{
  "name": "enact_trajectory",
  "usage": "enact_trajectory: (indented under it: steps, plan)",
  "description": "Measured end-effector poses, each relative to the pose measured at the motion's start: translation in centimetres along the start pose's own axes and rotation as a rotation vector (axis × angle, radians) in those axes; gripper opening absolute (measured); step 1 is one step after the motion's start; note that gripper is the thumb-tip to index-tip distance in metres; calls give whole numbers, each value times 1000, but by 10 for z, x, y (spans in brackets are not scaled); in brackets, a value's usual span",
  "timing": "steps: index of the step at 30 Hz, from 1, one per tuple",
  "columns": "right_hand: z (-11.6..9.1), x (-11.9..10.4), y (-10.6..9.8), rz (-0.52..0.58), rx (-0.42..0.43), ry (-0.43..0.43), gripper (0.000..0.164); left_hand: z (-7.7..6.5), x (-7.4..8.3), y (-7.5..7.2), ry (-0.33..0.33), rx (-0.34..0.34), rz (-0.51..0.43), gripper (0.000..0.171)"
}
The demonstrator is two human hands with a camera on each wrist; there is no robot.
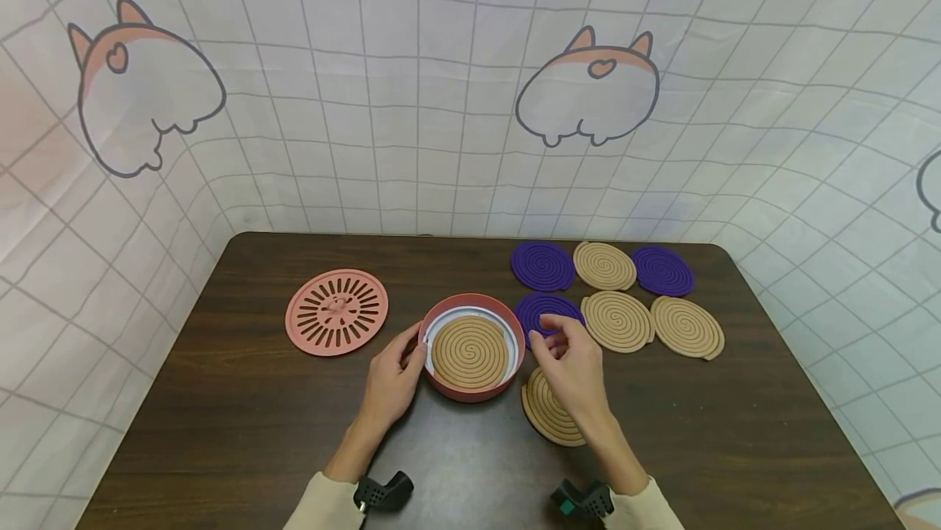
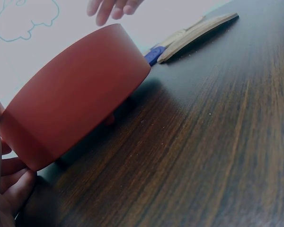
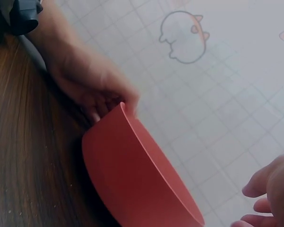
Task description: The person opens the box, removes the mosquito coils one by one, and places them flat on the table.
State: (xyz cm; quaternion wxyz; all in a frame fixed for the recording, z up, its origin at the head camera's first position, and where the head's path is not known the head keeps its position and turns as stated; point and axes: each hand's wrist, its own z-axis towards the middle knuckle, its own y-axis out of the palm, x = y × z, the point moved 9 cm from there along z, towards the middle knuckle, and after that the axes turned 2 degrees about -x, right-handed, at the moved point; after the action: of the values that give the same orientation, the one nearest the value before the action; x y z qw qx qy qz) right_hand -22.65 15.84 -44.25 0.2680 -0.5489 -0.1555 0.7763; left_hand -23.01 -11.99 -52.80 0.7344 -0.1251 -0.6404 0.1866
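A round red mosquito coil holder (image 1: 470, 395) with a white lining stands on the table, a tan mosquito coil (image 1: 469, 353) lying flat inside it. My left hand (image 1: 392, 379) grips the holder at its left side, thumb over the rim and fingers along the outer wall. In the right wrist view the left hand (image 3: 92, 78) is at the holder's far edge. Bent fingers and nothing held: my right hand (image 1: 573, 367) hovers just right of the holder. It partly covers another tan coil (image 1: 547, 411) and a purple coil (image 1: 547, 309) in the head view.
A pink slotted lid (image 1: 336, 312) lies at the left of the table (image 1: 257, 432). At the back right are more purple coils (image 1: 542, 265) and tan coils (image 1: 616, 321), side by side in two loose rows. A patterned white curtain (image 1: 382, 105) hangs behind.
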Motion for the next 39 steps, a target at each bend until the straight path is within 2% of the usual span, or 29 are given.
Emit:
enact_trajectory:
  steps: [8,19,33,39]
  plan:
    - [7,-9,11,20,-12,-43,26,0,0,0,-6,-4,0,38]
    - [13,-17,29,27,-113,-36,31,0,0,-1,3,0,-12,38]
    - [23,-25,52,-81,-222,-76,34,0,-1,0,-12,-4,6,37]
    - [24,-28,62,-127,-286,-70,37,0,2,-1,7,5,2,37]
